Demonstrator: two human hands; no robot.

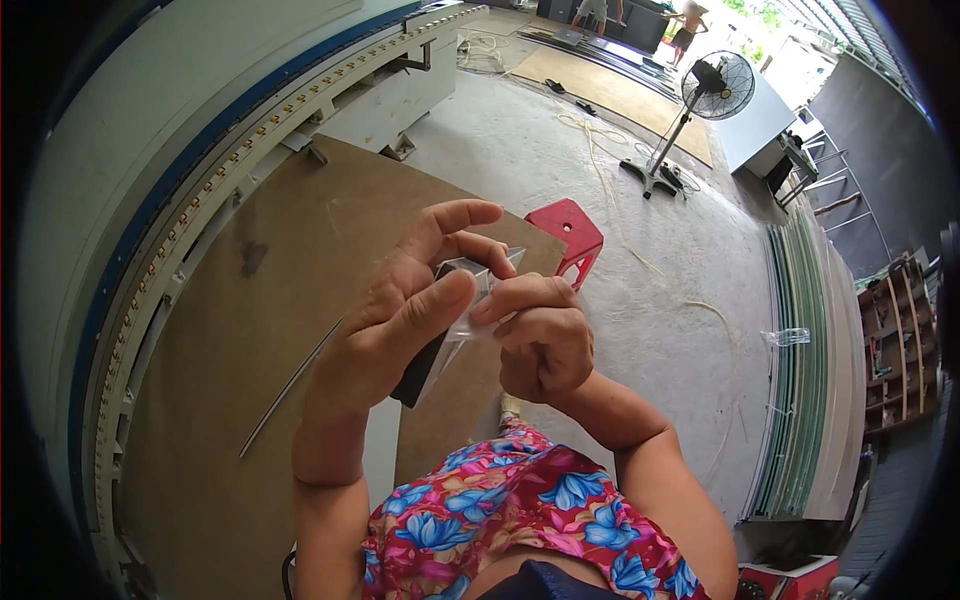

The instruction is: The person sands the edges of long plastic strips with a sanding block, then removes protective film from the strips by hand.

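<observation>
My left hand is curled around a bent sheet piece with a dark face and a pale, shiny edge. Its index finger stands away from the piece, while the thumb lies along it. Close against it, my right hand is closed in a pinch at a thin, clear film, which seems to come off the piece's surface. Fingers hide the upper end of the piece. Below both hands lies a brown board, with a thin metal strip on it.
A long machine with a toothed edge runs along the left. A red stool stands at the board's corner. Beyond are a pedestal fan, cables on the floor and two people. Upright green sheets and a wooden rack are right.
</observation>
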